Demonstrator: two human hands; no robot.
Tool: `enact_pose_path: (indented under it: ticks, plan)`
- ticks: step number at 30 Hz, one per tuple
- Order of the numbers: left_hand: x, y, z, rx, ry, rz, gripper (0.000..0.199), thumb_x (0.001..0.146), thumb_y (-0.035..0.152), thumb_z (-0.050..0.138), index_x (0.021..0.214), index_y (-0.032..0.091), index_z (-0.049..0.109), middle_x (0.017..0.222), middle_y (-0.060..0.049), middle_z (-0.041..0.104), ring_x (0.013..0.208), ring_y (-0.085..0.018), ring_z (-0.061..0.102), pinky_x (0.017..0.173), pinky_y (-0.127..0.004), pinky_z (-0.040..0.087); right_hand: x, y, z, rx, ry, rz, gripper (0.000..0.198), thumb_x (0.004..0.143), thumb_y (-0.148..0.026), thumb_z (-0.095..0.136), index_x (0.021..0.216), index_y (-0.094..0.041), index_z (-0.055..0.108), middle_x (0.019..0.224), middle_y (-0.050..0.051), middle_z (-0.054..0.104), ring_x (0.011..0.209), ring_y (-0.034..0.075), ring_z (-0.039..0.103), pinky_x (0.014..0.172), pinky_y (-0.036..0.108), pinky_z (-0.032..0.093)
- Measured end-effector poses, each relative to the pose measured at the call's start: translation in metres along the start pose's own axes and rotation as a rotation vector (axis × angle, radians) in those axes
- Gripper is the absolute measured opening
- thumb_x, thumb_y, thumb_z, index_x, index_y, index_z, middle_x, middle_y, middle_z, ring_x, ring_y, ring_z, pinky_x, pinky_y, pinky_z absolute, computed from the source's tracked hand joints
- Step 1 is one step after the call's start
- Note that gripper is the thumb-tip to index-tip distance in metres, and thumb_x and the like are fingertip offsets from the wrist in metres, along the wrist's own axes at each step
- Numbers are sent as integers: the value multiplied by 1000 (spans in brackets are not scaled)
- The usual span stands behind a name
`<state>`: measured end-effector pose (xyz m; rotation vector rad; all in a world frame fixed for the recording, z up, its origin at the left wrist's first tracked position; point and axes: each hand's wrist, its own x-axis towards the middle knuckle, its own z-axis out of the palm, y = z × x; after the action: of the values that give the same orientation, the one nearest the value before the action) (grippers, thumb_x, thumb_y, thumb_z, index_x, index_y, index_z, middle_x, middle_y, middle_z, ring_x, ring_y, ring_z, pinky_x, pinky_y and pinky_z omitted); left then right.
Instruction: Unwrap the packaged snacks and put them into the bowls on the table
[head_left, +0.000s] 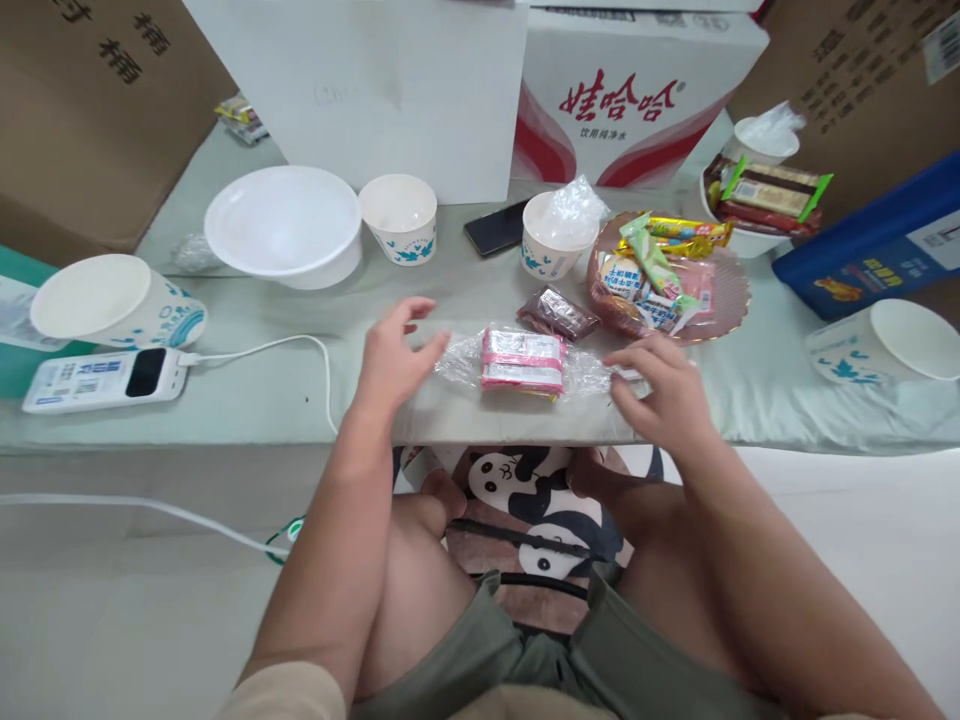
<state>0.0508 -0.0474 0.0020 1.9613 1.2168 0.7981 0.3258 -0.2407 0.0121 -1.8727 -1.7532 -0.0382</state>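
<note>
A stack of pink-and-white snack packets (522, 362) lies near the table's front edge, with clear plastic wrap (461, 362) spreading out on both sides of it. My left hand (397, 355) is held just left of the wrap, fingers apart and holding nothing. At the wrap's other end is my right hand (664, 390), its thumb and fingers spread; whether the fingertips touch the film I cannot tell. Behind the stack lies a dark brown wrapped snack (559, 312). A pinkish clear plate (731, 300) beyond my right hand holds several packaged snacks.
Paper bowls (405, 245) and a white basin (281, 235) stand along the back, near a black phone (491, 232). At left a power bank (105, 380) trails a white cable (300, 342). Large cartons (637, 110) close off the rear. A blue package (874, 240) stands at right.
</note>
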Motion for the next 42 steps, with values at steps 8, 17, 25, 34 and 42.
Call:
enact_pose_path:
  ticks: [8, 17, 25, 34, 42]
  plan:
    - [0, 10, 6, 9, -390, 25, 24, 84, 30, 63, 100, 21, 77, 97, -5, 80, 83, -20, 70, 78, -32, 53, 11, -3, 23, -22, -136, -39, 17, 97, -29, 58, 98, -21, 74, 81, 6, 73, 79, 26, 64, 72, 39, 44]
    - [3, 11, 0, -102, -212, 52, 19, 86, 32, 59, 88, 21, 74, 101, -7, 80, 94, -21, 72, 83, -32, 54, 20, -17, 6, 218, -85, 95, 14, 94, -31, 57, 89, -23, 68, 90, 7, 75, 82, 24, 70, 60, 32, 50]
    - [-5, 16, -2, -39, -191, 7, 26, 81, 42, 71, 97, 22, 73, 108, -7, 79, 103, -25, 71, 92, -37, 53, 27, -32, 9, 186, -107, 232, 14, 87, -30, 55, 98, -23, 60, 90, 6, 78, 76, 23, 71, 65, 33, 49]
    - [-15, 21, 15, 12, -279, 164, 18, 89, 30, 62, 88, 23, 79, 96, -5, 81, 88, -22, 72, 81, -34, 52, 27, -36, 13, 59, -234, 243, 17, 87, -38, 62, 88, -22, 68, 67, 1, 68, 58, 18, 60, 59, 31, 40]
    - [-13, 31, 16, 1, -163, 98, 18, 88, 30, 62, 92, 20, 77, 100, -6, 80, 91, -21, 71, 84, -32, 53, 27, -41, 16, 80, -16, 80, 18, 97, -36, 52, 84, -25, 58, 80, 5, 72, 73, 22, 67, 69, 34, 49]
